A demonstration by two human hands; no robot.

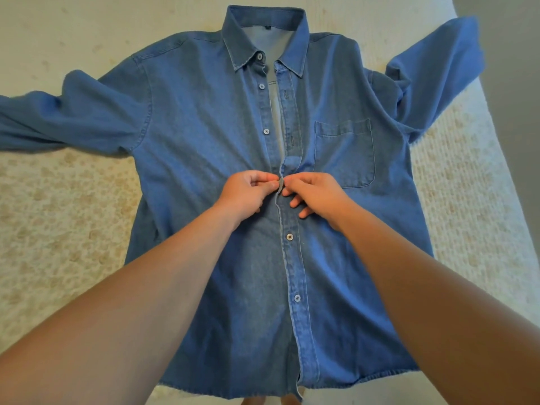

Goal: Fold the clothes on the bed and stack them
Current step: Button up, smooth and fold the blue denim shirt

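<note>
- Denim shirt (pixel 204 147) lies flat, front up, on the bed (pixel 58 214), sleeves spread to both sides.
- Left hand (pixel 248 191) pinches the button-side placket edge; right hand (pixel 315 197) pinches the buttonhole edge at mid-chest: both grips narrow, on fabric.
- Risk: button slips the hole, or the pull bunches the front panels and skews the later fold.
- Bed edge near the right sleeve (pixel 432 74); open bed to the left.

Domestic bedroom setting. A bed (pixel 58 229) fills the frame, covered by a cream bedspread with a faded floral print, visible at left and right; a blue denim shirt (pixel 204 141) lies spread flat at centre; the bed's edge shows at the upper right.
</note>
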